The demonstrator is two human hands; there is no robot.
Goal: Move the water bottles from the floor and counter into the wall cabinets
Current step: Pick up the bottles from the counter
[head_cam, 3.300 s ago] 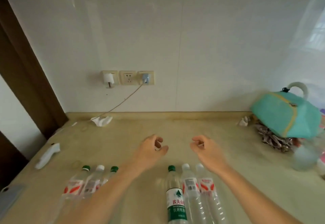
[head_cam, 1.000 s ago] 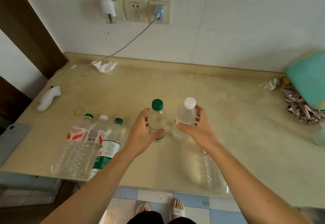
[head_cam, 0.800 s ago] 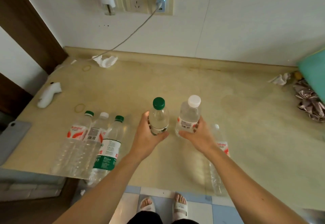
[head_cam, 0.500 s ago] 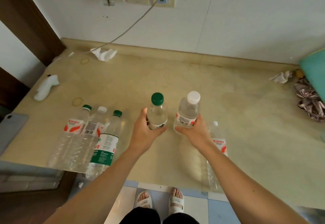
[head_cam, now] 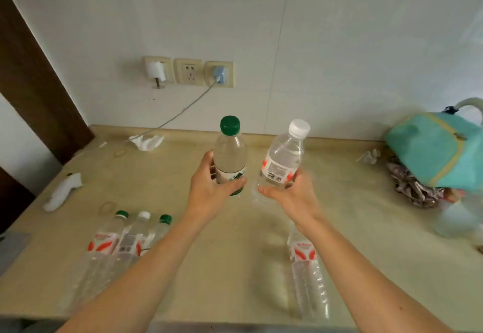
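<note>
Your left hand [head_cam: 209, 191] curls round the lower half of the green-capped bottle [head_cam: 230, 155], thumb across its green-and-white label; the print there is too small to read. The bottle stands nearly upright at the centre of the frame, long axis vertical, cap toward the top of the frame.

Your right hand [head_cam: 292, 196] grips the white-capped bottle [head_cam: 285, 160] from below, fingers wrapped about its base. This one leans — cap tipped toward the upper right — and its red-and-white label shows a barcode facing you; no words are legible.

Both bottles are held above the beige counter [head_cam: 366, 228], just beside each other but not touching.

At the lower left of the frame, three bottles [head_cam: 122, 249] lie side by side on the counter, caps pointing away from you: green, white, green. Two carry labels with red marks; the wording is blurred. Another bottle [head_cam: 305, 267] with a red-marked label lies below your right wrist, long axis running toward the counter's near edge, its cap hidden by your arm.

A teal bag [head_cam: 433, 149] sits at the right edge, a crumpled tissue [head_cam: 147, 142] lies by the wall, and a blue charger [head_cam: 219, 75] is plugged into the wall socket.
</note>
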